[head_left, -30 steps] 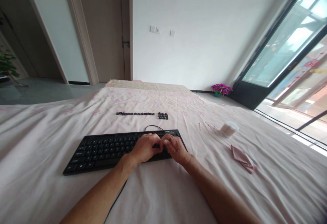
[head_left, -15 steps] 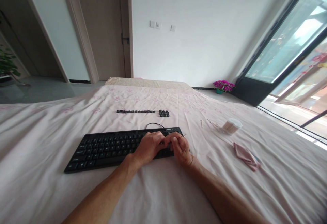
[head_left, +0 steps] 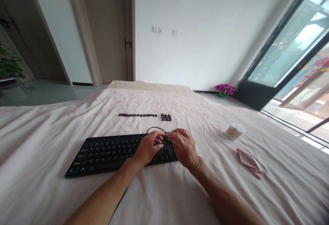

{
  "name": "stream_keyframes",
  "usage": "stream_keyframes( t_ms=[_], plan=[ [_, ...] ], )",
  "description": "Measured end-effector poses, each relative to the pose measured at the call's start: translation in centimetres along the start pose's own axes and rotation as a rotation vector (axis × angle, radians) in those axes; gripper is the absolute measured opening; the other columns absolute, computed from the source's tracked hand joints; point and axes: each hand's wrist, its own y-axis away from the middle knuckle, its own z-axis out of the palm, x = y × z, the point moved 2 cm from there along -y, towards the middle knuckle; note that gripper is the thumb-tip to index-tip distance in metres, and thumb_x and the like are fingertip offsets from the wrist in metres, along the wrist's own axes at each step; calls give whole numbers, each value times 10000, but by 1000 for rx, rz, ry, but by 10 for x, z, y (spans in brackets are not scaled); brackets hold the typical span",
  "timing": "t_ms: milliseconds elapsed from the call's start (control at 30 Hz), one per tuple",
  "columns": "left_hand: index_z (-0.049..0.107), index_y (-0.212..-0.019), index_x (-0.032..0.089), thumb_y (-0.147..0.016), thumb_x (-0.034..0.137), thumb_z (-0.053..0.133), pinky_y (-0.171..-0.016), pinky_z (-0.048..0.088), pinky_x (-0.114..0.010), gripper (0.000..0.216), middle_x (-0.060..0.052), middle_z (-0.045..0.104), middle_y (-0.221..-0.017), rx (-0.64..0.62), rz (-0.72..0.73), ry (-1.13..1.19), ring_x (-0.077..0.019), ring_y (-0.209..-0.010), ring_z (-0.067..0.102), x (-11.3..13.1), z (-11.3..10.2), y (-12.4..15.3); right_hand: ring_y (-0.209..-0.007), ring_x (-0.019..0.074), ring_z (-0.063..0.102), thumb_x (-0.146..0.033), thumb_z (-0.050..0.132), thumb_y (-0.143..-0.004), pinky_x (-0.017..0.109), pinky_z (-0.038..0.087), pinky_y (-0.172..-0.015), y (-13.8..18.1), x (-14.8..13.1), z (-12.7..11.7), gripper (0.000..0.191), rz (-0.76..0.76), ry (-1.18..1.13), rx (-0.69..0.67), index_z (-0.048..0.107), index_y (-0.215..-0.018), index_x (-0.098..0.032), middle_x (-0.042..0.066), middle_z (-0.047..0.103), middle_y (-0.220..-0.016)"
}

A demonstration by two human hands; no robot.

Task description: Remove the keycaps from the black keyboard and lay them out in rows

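A black keyboard (head_left: 110, 153) lies on the pale pink cloth, with keys gone from part of its right end. Over that right part, my left hand (head_left: 149, 146) is curled, thumb and fingers drawn together; whatever they pinch is too small to make out. Close beside it, my right hand (head_left: 185, 148) bends over the keyboard's right end with a thin pale stick, a cotton swab (head_left: 176, 143), between its fingers. The fingertips of both hands nearly meet. Beyond the keyboard lie a row of loose black keycaps (head_left: 138, 115) and a small block of keycaps (head_left: 166, 117).
To the right stand a clear tub of cotton swabs (head_left: 234, 131) and several loose swabs (head_left: 215, 127). A folded pink cloth (head_left: 250, 163) lies nearer. The keyboard cable (head_left: 156, 127) loops behind the keyboard. The bedspread (head_left: 64, 125) is wrinkled.
My right hand has loosened from a tight curl and turned palm down, its fingers reaching toward my left fingertips. My left fingers have lifted slightly. The view has tilted up a little.
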Motion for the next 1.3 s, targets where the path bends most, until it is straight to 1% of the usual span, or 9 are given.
stream_keyframes(
  t_ms=[133, 233, 400, 633, 733, 867, 1033, 1133, 1300],
  plan=[
    [568, -1081, 199, -730, 120, 606, -769, 501, -267, 362, -28, 619, -959, 86, -55, 156, -137, -817, 620, -4, -3, -1, -795, 162, 583, -229, 393, -945, 263, 435, -723, -5, 3, 6, 239, 130, 55, -146, 607, -1046, -200, 56, 637, -868],
    [559, -1091, 191, -731, 164, 645, -773, 510, -270, 371, -21, 605, -933, 105, -76, 264, -137, -810, 634, -5, -4, -2, -797, 154, 608, -289, 467, -925, 234, 426, -681, -4, 5, 15, 190, 204, 55, -209, 624, -1011, -224, 38, 646, -898],
    [564, -1081, 185, -729, 162, 651, -751, 513, -257, 364, -3, 592, -881, 98, -107, 353, -138, -791, 647, -7, -4, -2, -749, 169, 630, -282, 581, -848, 239, 432, -684, -1, 11, 25, 107, 307, -6, -208, 650, -897, -216, 21, 680, -821],
    [615, -1008, 173, -784, 232, 612, -824, 501, -286, 232, -47, 668, -950, 67, -92, 332, -166, -865, 648, -7, -5, -3, -769, 187, 645, -249, 582, -802, 256, 444, -700, 0, 20, 24, 117, 422, -88, -160, 678, -868, -231, 16, 707, -829],
    [627, -961, 198, -814, 223, 571, -828, 491, -272, 159, -27, 678, -941, 105, -32, 200, -158, -872, 639, 0, -8, -3, -761, 181, 639, -263, 560, -803, 256, 439, -690, -4, 30, 15, 132, 492, -89, -125, 671, -866, -230, 6, 705, -817],
    [642, -956, 242, -818, 175, 552, -873, 443, -288, 178, -13, 660, -977, 120, 65, -226, -171, -945, 598, 7, -18, -3, -711, 167, 617, -297, 545, -800, 252, 417, -650, -17, 57, 5, 146, 547, -11, -118, 671, -832, -230, -6, 696, -773],
    [637, -1077, 256, -836, 386, 563, -887, 393, -383, 284, -73, 629, -1047, 90, -43, -722, -251, -1004, 561, -7, -32, -3, -718, 156, 604, -303, 593, -757, 238, 391, -622, -39, 103, 15, 130, 640, 95, -212, 691, -813, -239, -10, 698, -775],
    [630, -1096, 271, -878, 454, 470, -864, 387, -382, 325, -77, 635, -1022, 28, -79, -810, -250, -980, 567, -12, -36, -2, -693, 147, 596, -298, 608, -740, 227, 372, -584, -47, 121, 28, 135, 682, 125, -267, 704, -811, -233, -6, 692, -748],
    [652, -998, 260, -898, 416, 436, -800, 383, -347, 284, -67, 648, -955, -9, -111, -796, -232, -925, 580, -7, -40, 6, -717, 147, 599, -303, 616, -736, 226, 368, -593, -51, 128, 42, 149, 661, 129, -286, 712, -833, -241, -12, 691, -760]
  ],
)
